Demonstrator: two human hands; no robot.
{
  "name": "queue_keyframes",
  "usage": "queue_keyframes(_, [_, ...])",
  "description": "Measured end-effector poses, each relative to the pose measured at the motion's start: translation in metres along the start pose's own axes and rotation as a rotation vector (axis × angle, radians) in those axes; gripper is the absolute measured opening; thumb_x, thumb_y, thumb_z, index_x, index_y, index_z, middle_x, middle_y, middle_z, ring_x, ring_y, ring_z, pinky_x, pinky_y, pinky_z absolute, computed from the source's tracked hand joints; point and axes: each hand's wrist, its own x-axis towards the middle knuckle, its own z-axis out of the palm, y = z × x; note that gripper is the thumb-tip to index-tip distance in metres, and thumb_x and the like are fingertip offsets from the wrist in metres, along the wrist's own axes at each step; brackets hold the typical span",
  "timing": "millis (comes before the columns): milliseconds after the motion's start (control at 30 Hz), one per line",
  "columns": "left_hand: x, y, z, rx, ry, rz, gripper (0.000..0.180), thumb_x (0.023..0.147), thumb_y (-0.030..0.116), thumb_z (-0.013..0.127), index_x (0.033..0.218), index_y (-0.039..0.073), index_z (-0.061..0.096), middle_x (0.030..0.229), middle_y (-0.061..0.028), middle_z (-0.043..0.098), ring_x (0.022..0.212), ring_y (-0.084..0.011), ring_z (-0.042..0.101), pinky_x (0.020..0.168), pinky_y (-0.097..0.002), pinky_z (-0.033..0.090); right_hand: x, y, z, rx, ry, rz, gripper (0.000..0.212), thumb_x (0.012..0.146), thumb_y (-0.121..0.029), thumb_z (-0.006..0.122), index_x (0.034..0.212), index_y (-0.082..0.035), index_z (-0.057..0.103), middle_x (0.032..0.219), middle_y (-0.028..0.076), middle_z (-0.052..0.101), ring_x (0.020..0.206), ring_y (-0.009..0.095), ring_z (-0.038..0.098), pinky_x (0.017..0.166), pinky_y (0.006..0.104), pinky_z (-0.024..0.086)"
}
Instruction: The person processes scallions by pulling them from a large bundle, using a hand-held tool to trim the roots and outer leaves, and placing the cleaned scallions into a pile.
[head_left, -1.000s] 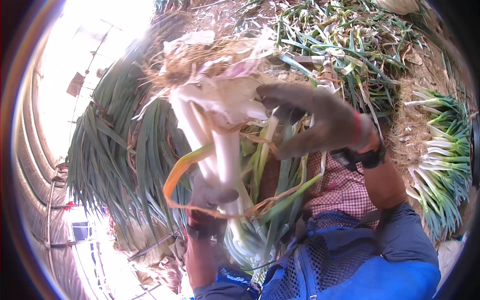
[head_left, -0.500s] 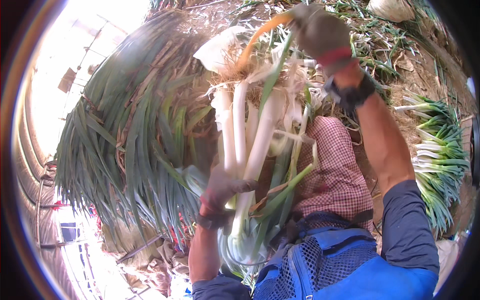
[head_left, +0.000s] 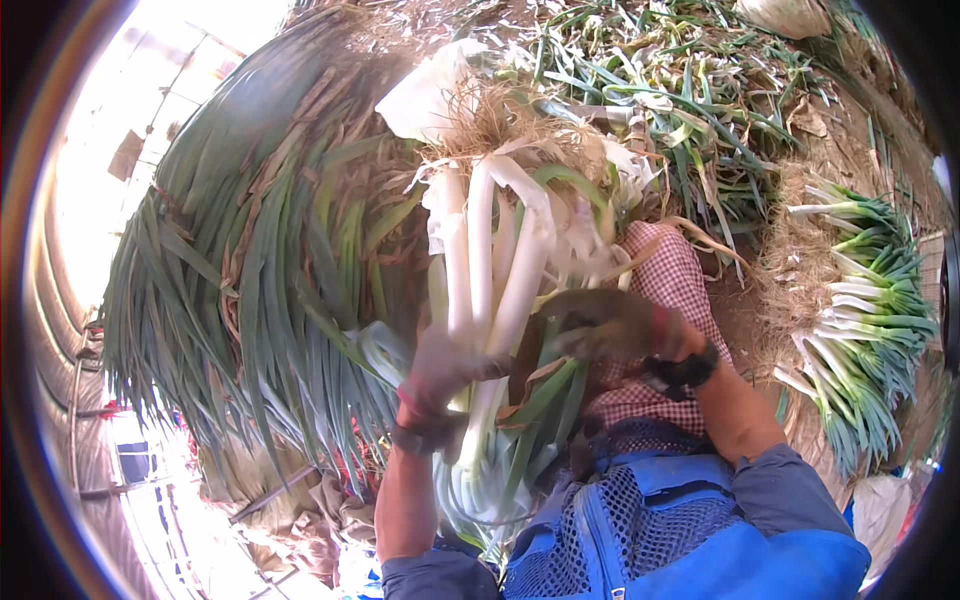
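My left hand point(head_left: 445, 375), in a dark glove with a red cuff, is closed around a bunch of long green onions point(head_left: 515, 285). Their thick white stems point away from me, and bushy brown roots point(head_left: 495, 115) cover the far ends. The green tops reach back toward my chest. My gloved right hand point(head_left: 610, 322) hovers just right of the stems, beside some loose peeling leaves. Motion smears its fingers, so whether it grips a leaf is hidden. A white peeled skin point(head_left: 430, 95) lies by the roots.
A big heap of untrimmed green onions point(head_left: 270, 240) fills the left side. Stripped leaves point(head_left: 690, 110) litter the ground at the far right. A row of cleaned green onions point(head_left: 860, 300) lies on the right. My checked trouser leg point(head_left: 665, 280) is beside the bunch.
My right hand has come down from the far side, where it held long yellow and green leaves, to beside the stems. My left hand keeps its hold on the bunch.
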Motion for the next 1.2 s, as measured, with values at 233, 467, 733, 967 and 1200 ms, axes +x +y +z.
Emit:
queue_keyframes(233, [-0.006, 0.005, 0.021, 0.068, 0.13, 0.195, 0.102, 0.076, 0.008, 0.1, 0.159, 0.003, 0.041, 0.139, -0.0115, 0.067, 0.118, -0.0214, 0.07, 0.104, -0.0376, 0.059, 0.045, 0.002, 0.04, 0.223, -0.025, 0.09, 0.045, 0.112, -0.04, 0.066, 0.137, -0.002, 0.071, 0.117, 0.015, 0.08, 0.101, 0.027, 0.078, 0.092, 0.0405, 0.062])
queue_keyframes(467, [-0.016, -0.028, 0.04, 0.514, 0.464, 0.318, 0.093, 0.079, 0.017, 0.102, 0.15, 0.002, 0.044, 0.134, -0.0136, 0.07, 0.115, -0.0239, 0.074, 0.097, -0.0375, 0.065, 0.062, 0.005, 0.074, -0.407, 0.032, 0.009, 0.054, 0.108, -0.047, 0.067, 0.117, 0.006, 0.075, 0.103, 0.027, 0.079, 0.103, 0.04, 0.078, 0.091, 0.0467, 0.061])
queue_keyframes(733, [-0.016, -0.076, 0.041, 0.258, 0.494, 0.08, 0.082, 0.065, 0.001, 0.097, 0.136, 0.001, 0.058, 0.116, -0.0088, 0.075, 0.1, -0.018, 0.073, 0.088, -0.0334, 0.063, 0.0, -0.076, 0.002, -0.694, 0.07, -0.213, 0.059, 0.091, -0.043, 0.089, 0.131, -0.003, 0.071, 0.1, 0.012, 0.078, 0.09, 0.023, 0.076, 0.093, 0.0454, 0.061])
queue_keyframes(967, [-0.011, -0.091, 0.037, 0.251, 0.452, 0.109, 0.087, 0.063, 0.005, 0.1, 0.14, 0.0, 0.059, 0.117, -0.0089, 0.075, 0.102, -0.0197, 0.072, 0.093, -0.0355, 0.061, 0.035, -0.046, -0.06, -1.138, 0.41, -0.32, 0.136, 0.072, -0.045, 0.101, 0.175, -0.003, 0.021, 0.16, 0.029, 0.054, 0.14, 0.041, 0.061, 0.124, 0.0461, 0.05])
queue_keyframes(1200, [-0.028, -0.055, 0.036, 0.196, 0.425, -0.034, 0.087, 0.062, 0.014, 0.1, 0.138, -0.001, 0.06, 0.117, -0.0104, 0.075, 0.103, -0.0224, 0.072, 0.094, -0.0383, 0.059, 0.118, 0.076, -0.017, -0.58, 0.331, -0.027, 0.108, 0.079, -0.011, 0.084, 0.17, 0.002, 0.026, 0.16, 0.028, 0.05, 0.14, 0.045, 0.057, 0.117, 0.0469, 0.05])
